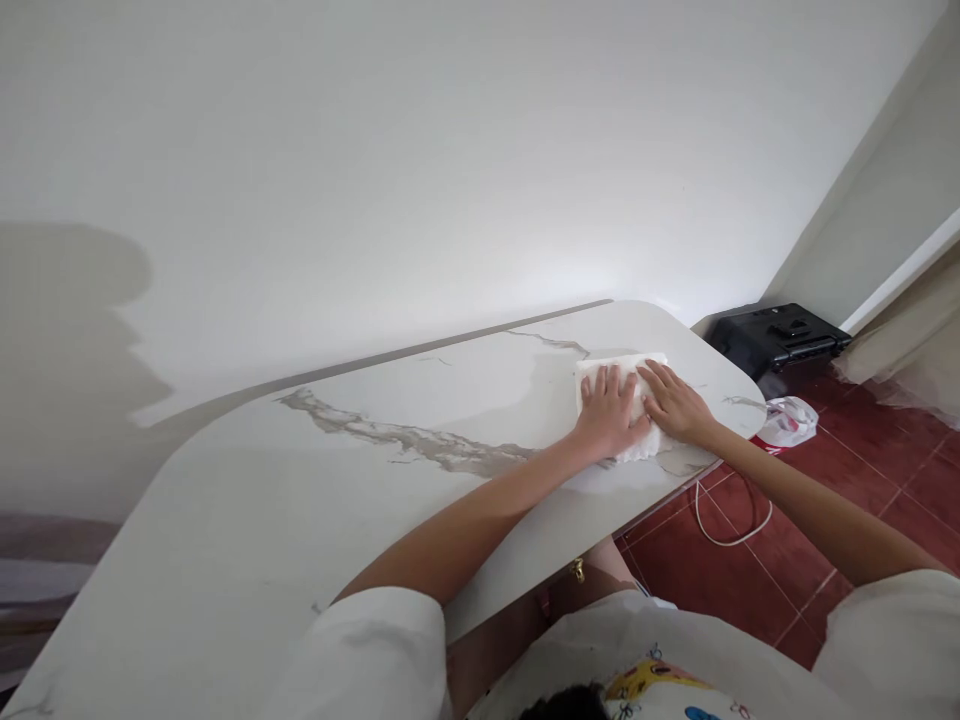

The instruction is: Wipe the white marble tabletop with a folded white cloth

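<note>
Head view shows your left hand (pixel 609 412) and right hand (pixel 676 403) palms down, fingers spread, on the white cloth (pixel 637 447) toward the right end of the table (pixel 480 385), seemingly so it lies flat under even pressure.

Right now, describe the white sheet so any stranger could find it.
Start at the white, grey-veined table by the pale wall. Toward its right end, the left hand and right hand rest side by side on the sheet. Unlike the veined table, it is plain white with a ruffled edge.
</note>
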A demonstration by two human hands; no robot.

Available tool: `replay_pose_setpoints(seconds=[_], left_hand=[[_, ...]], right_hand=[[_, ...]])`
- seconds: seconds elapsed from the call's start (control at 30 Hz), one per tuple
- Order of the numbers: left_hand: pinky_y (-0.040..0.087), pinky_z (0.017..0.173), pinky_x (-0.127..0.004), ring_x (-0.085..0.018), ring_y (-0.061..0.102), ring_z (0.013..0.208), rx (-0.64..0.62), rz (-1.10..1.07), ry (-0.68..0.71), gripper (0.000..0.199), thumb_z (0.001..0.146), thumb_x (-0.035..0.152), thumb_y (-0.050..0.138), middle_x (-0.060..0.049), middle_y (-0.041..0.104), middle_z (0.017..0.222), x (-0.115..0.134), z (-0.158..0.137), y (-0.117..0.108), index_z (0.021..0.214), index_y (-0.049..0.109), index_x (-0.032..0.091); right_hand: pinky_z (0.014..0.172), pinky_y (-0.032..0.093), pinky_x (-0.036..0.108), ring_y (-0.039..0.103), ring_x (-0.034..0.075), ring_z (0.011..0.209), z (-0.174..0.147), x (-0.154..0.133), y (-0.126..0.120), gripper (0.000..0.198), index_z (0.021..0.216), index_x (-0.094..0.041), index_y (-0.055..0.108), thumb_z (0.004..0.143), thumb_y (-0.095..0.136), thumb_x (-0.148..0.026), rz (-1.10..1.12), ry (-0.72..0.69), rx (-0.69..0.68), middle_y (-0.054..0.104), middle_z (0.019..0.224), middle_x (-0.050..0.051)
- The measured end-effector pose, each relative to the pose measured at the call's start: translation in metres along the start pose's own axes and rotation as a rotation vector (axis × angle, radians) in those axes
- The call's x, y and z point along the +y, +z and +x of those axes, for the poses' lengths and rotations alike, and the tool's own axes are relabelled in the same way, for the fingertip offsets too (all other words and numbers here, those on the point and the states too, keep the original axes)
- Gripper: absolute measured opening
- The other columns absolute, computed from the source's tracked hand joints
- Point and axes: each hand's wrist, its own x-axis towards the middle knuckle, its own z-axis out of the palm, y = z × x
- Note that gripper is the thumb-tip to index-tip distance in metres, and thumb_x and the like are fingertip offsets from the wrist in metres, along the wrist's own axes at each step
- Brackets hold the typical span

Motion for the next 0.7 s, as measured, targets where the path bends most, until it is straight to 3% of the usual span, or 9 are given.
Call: replay_pose_setpoints(seconds=[0.43,0.7], left_hand=[[0.015,0.115,-0.054,-0.033,0.018,0.144,0.060,0.015,-0.153,0.066,0.090,0.052,0.035,-0.014,0.026,0.155,-0.077,0.086,0.000,0.146,0.031,0.017],[0.012,0.115,-0.053,-0.030,0.012,0.146,-0.014,-0.012,-0.216,0.069,0.089,0.054,0.033,-0.011,0.020,0.158,-0.118,0.131,-0.005,0.148,0.025,0.020]], right_hand=[[0.114,0.030,0.047,0.028,0.027,0.141,0.130,0.017,0.023,0.054,0.144,-0.018,0.037,0.093,0.031,-0.037,0.158,-0.038,-0.031,0.032,0.153,0.009],[0.115,0.027,0.046,0.027,0.026,0.142,0.189,0.022,0.038,0.056,0.145,-0.019,0.035,0.092,0.033,-0.037,0.189,-0.028,-0.037,0.030,0.155,0.008]])
